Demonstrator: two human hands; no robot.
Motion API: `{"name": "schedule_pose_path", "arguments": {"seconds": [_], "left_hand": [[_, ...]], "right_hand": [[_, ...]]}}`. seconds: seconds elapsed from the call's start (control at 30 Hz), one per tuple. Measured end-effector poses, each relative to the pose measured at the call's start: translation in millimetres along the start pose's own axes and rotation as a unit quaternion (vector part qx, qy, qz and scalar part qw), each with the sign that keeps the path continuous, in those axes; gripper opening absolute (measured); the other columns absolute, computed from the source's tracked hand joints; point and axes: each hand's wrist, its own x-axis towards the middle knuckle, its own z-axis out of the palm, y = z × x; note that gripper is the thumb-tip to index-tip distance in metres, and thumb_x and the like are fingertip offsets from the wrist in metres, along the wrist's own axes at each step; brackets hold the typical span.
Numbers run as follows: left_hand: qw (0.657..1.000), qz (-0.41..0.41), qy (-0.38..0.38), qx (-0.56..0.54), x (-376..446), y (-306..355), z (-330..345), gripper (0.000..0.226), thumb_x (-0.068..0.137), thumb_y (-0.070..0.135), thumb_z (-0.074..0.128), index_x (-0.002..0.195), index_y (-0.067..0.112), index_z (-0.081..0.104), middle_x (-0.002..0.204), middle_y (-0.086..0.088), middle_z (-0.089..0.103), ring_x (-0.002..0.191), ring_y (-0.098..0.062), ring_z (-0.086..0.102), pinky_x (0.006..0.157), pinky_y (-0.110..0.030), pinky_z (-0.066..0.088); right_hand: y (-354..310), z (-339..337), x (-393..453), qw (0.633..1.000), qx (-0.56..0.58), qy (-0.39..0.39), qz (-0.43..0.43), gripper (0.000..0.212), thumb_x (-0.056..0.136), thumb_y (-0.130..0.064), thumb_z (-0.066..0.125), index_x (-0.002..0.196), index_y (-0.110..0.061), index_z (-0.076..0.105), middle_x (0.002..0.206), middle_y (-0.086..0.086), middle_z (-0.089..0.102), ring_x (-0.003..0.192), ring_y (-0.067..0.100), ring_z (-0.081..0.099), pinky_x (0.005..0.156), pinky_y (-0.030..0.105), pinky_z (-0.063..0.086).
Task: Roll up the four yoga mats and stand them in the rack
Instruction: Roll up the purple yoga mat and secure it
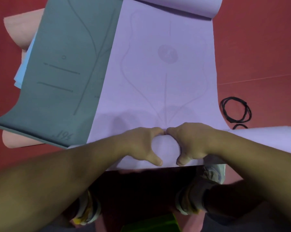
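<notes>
Both my hands are on the near end of the lilac mat (158,77), side by side at its middle, w/ index fingertips almost touching. My left hand (141,144) has fingers curled over the top of the started roll and thumb out towards me, gripping it. My right hand (190,143) does the same, fingers hooked over the roll, thumb pointing back at me. The roll is small so far and runs out to the right past my forearm; the rest of the lilac mat lies flat on the red floor (258,47), stretching away from me, far end curled up.

The grey mat (66,64) lies to the left, its right edge overlapping the lilac one, near corner lifted a bit. Under the grey one a pink mat (19,27) sticks out at the far left and again near my left forearm. A pale blue mat (22,71) shows as a thin strip betw. grey and pink.

Black elastic bands (236,109) lie in loops on the floor just right of the lilac mat. My shoes (188,200) are below, at the mat's near edge. Rack not in view.
</notes>
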Motion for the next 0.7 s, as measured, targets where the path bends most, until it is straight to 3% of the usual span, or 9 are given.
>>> {"name": "schedule_pose_path", "arguments": {"seconds": [0.13, 0.2, 0.27, 0.43, 0.57, 0.7], "left_hand": [[0.966, 0.045, 0.126, 0.222, -12.2, 10.8, 22.3, 0.118, 0.056, 0.07, 0.078, 0.15, 0.046, 0.012, 0.125, 0.004, 0.053, 0.108, -0.023, 0.056, 0.089, -0.043, 0.048], [0.957, 0.051, 0.144, 0.245, -15.5, 10.6, 34.4, 0.114, 0.061, 0.059, 0.08, 0.15, 0.044, 0.01, 0.119, 0.001, 0.054, 0.099, -0.025, 0.059, 0.084, -0.043, 0.049], [0.958, 0.056, 0.163, 0.227, -12.7, 1.1, 35.0, 0.097, 0.07, 0.055, 0.074, 0.148, 0.044, 0.017, 0.112, 0.003, 0.06, 0.093, -0.025, 0.064, 0.079, -0.041, 0.052], [0.986, 0.021, 0.083, 0.142, -2.9, -6.1, -1.7, 0.089, 0.063, 0.059, 0.08, 0.139, 0.047, 0.035, 0.109, 0.011, 0.067, 0.096, -0.017, 0.066, 0.079, -0.035, 0.054], [0.996, 0.032, -0.016, 0.076, -0.5, -3.6, -20.9, 0.098, 0.061, 0.054, 0.086, 0.144, 0.049, 0.033, 0.12, 0.015, 0.061, 0.105, -0.013, 0.061, 0.089, -0.037, 0.054], [0.971, 0.053, 0.063, 0.224, -3.3, 18.1, -11.7, 0.119, 0.062, 0.066, 0.081, 0.152, 0.042, 0.008, 0.13, 0.004, 0.05, 0.115, -0.021, 0.055, 0.097, -0.043, 0.049]], "right_hand": [[13.7, 1.5, 3.9, 0.992, 0.111, -0.064, -0.007, 0.089, 0.063, -0.044, 0.089, 0.14, -0.042, 0.045, 0.116, -0.011, 0.063, 0.106, 0.015, 0.06, 0.092, 0.031, 0.051], [14.0, 3.4, 5.3, 0.99, 0.122, -0.064, -0.012, 0.085, 0.062, -0.043, 0.089, 0.136, -0.044, 0.047, 0.116, -0.011, 0.064, 0.107, 0.015, 0.061, 0.092, 0.031, 0.052], [8.5, 6.8, 6.9, 0.992, 0.117, -0.042, -0.014, 0.082, 0.062, -0.046, 0.087, 0.134, -0.044, 0.048, 0.115, -0.012, 0.064, 0.107, 0.015, 0.061, 0.091, 0.033, 0.052], [-2.0, 12.1, 6.9, 0.997, -0.047, 0.054, 0.016, 0.098, 0.054, -0.065, 0.084, 0.134, -0.033, 0.037, 0.114, -0.004, 0.056, 0.105, 0.024, 0.058, 0.086, 0.041, 0.048], [-2.0, 4.9, 3.6, 0.998, -0.029, 0.047, 0.022, 0.081, 0.061, -0.054, 0.084, 0.126, -0.029, 0.042, 0.105, -0.004, 0.061, 0.095, 0.024, 0.061, 0.079, 0.039, 0.053], [15.4, -8.9, -1.5, 0.997, 0.067, 0.013, 0.023, 0.082, 0.061, -0.049, 0.087, 0.132, -0.03, 0.05, 0.113, -0.007, 0.065, 0.102, 0.019, 0.062, 0.086, 0.034, 0.053]]}}
